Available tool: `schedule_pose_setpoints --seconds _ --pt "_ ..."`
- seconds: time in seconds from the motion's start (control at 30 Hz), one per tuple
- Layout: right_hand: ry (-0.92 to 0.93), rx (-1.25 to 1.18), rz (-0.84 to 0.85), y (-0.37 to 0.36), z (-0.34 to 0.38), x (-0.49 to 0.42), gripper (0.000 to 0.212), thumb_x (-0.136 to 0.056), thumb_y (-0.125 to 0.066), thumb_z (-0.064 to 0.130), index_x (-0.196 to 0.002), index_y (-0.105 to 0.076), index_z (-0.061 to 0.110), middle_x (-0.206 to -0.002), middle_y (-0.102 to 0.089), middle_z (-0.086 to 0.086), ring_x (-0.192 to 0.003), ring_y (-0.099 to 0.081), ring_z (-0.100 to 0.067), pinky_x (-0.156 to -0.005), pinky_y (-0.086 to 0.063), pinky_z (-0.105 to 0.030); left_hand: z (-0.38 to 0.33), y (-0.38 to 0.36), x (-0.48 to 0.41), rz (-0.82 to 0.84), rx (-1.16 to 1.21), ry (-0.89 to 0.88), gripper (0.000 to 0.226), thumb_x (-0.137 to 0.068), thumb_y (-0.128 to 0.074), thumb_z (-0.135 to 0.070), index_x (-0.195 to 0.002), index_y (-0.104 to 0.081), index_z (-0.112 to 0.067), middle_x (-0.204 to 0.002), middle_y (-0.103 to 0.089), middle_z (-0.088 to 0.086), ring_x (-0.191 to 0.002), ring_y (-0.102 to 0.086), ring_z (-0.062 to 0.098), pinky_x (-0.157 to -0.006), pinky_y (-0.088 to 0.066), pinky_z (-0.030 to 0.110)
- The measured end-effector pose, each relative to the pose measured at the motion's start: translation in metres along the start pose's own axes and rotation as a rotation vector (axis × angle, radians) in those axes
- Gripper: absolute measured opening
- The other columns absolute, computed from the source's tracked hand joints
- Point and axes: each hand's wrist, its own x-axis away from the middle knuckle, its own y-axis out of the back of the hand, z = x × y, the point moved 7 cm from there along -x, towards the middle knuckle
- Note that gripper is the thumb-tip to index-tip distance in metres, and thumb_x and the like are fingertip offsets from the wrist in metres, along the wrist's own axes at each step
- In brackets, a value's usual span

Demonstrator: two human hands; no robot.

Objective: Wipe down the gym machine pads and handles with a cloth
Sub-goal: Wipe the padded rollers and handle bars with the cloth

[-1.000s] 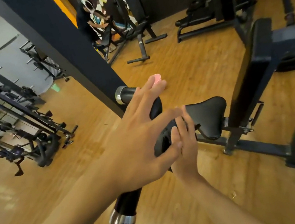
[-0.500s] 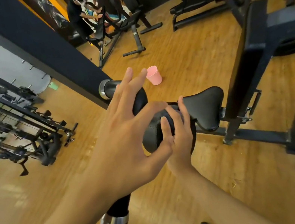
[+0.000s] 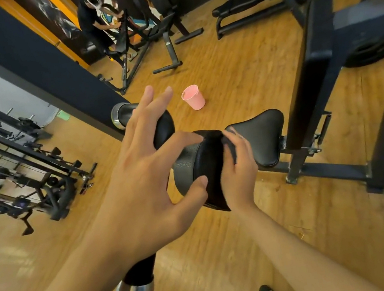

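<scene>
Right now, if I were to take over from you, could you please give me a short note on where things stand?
Left hand: thumb and forefinger hold the roller pad, other fingers spread.
Right hand: fingers grip the black cloth and press it on the pad's end face.
Seat sits just beyond the pad; the bar with chrome ends runs under the left hand.
Done: wiping of the roller pad is under way; what else is wiped cannot be told.
Left: finish the pad, then probably the bar and seat.
</scene>
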Motion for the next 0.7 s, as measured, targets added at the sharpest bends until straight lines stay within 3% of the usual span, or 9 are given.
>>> schedule_pose_setpoints --seconds 0.07,0.1,0.13,0.2,0.3,0.37,0.47,0.6,0.7 --pt "-0.37 -0.088 -0.061 0.013 -0.043 0.002 0.028 -0.109 -0.046 0.018 -0.127 -0.06 0.035 -0.123 -0.06 0.017 -0.122 -0.057 -0.005 -0.091 -0.051 -0.019 0.001 -0.001 0.001 0.005 -0.005 0.0 0.047 -0.084 -0.058 -0.045 -0.123 -0.069 -0.023 -0.171 -0.02 0.002 -0.162 0.003 0.018 -0.125 -0.002 0.031" --pt "-0.457 -0.099 -0.061 0.012 -0.046 0.002 0.028 -0.109 -0.045 0.019 -0.128 -0.06 0.035 -0.123 -0.06 0.018 -0.121 -0.057 -0.003 -0.092 -0.051 -0.02 0.001 0.0 0.002 0.006 -0.002 0.0 0.046 -0.084 -0.058 -0.045 -0.123 -0.069 -0.023 -0.171 -0.02 0.001 -0.162 0.003 0.018 -0.125 -0.002 0.031" --pt "-0.432 -0.089 -0.048 0.009 -0.034 -0.002 0.03 -0.109 -0.046 0.019 -0.132 -0.06 0.033 -0.126 -0.06 0.017 -0.119 -0.055 0.001 -0.096 -0.05 -0.019 0.001 0.0 0.001 0.005 0.003 0.0 0.046 -0.084 -0.058 -0.045 -0.122 -0.07 -0.023 -0.171 -0.02 0.001 -0.162 0.002 0.018 -0.125 -0.002 0.03" --pt "-0.182 -0.089 -0.007 -0.003 0.019 -0.011 0.033 -0.108 -0.048 0.016 -0.136 -0.06 0.027 -0.132 -0.062 0.013 -0.12 -0.054 0.007 -0.101 -0.044 -0.014 0.0 0.0 0.0 0.007 0.012 -0.002 0.045 -0.084 -0.058 -0.044 -0.122 -0.07 -0.023 -0.171 -0.021 0.001 -0.162 0.002 0.018 -0.127 -0.001 0.025" --pt "0.254 -0.044 0.151 -0.02 0.063 -0.003 0.034 -0.105 -0.051 0.005 -0.137 -0.061 0.015 -0.137 -0.063 -0.002 -0.135 -0.053 -0.013 -0.117 -0.037 -0.03 -0.001 0.0 -0.001 0.008 0.01 -0.01 0.045 -0.083 -0.059 -0.043 -0.122 -0.069 -0.024 -0.17 -0.021 0.001 -0.162 0.002 0.018 -0.126 0.002 0.02" --pt "0.244 0.027 0.138 -0.017 0.038 0.0 0.035 -0.108 -0.047 0.013 -0.14 -0.059 0.014 -0.149 -0.056 -0.003 -0.147 -0.041 -0.017 -0.126 -0.025 -0.045 -0.001 0.0 0.001 0.011 0.012 -0.006 0.044 -0.083 -0.059 -0.043 -0.122 -0.07 -0.024 -0.17 -0.022 0.001 -0.162 0.001 0.018 -0.126 0.001 0.02" --pt "0.062 0.045 0.143 -0.015 0.013 0.004 0.045 -0.109 -0.029 0.041 -0.149 -0.049 0.034 -0.164 -0.035 0.006 -0.157 -0.017 -0.014 -0.126 0.002 -0.057 0.0 0.0 0.003 0.008 0.004 0.002 0.044 -0.084 -0.059 -0.043 -0.121 -0.07 -0.023 -0.17 -0.022 0.001 -0.162 0.0 0.018 -0.127 -0.002 0.024" --pt "-0.033 -0.032 0.078 -0.022 0.025 -0.005 0.044 -0.109 -0.036 0.039 -0.151 -0.048 0.031 -0.164 -0.035 0.004 -0.155 -0.022 -0.012 -0.123 -0.028 -0.047 0.0 0.001 0.001 -0.004 0.003 0.007 0.043 -0.083 -0.059 -0.043 -0.119 -0.07 -0.024 -0.17 -0.023 0.002 -0.162 0.0 0.018 -0.127 -0.005 0.031" --pt "0.052 0.003 0.087 -0.017 0.025 0.026 0.046 -0.111 -0.034 0.04 -0.154 -0.043 0.028 -0.164 -0.036 0.002 -0.155 -0.024 -0.013 -0.122 -0.032 -0.035 -0.001 0.001 0.0 -0.014 0.004 0.015 0.041 -0.084 -0.058 -0.045 -0.118 -0.07 -0.024 -0.17 -0.023 0.001 -0.161 -0.001 0.017 -0.126 -0.004 0.029"
